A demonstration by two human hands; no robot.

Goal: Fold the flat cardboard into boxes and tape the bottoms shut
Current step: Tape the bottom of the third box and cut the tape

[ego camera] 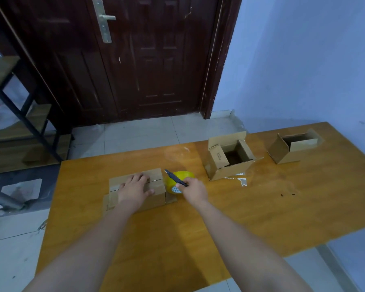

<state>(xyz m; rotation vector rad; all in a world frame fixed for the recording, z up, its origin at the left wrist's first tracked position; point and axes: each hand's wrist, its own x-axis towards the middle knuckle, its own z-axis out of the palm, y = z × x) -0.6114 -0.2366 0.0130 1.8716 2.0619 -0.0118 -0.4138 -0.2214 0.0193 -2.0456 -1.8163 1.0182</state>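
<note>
— Right, where's the box you're working on?

— The box (139, 187) sits bottom-up toward the left end of the bench (219, 218), nearer the far edge than the near one. My left hand (133, 189) lies flat on top of it, fingers straight and spread, pressing across the seam where the flaps meet. Side flaps splay out on the bench at both ends.

— And the right?

— My right hand (195, 190) is just off the box's right end, fingers curled round a dark cutter (175, 179). Its tip points up and left toward the box's far right corner. Can't tell if the blade is touching anything.

— Tape?

— Yellow tape roll (178, 183) stands right beside the box's right end, partly behind my right hand and the cutter.

— Others on the bench?

— Two more. One open box (230, 157) near the far edge, mouth up, shiny tape scraps (241, 180) on the wood in front of it. A second open box (293, 146) toward the far right corner, well apart from my hands.
</note>
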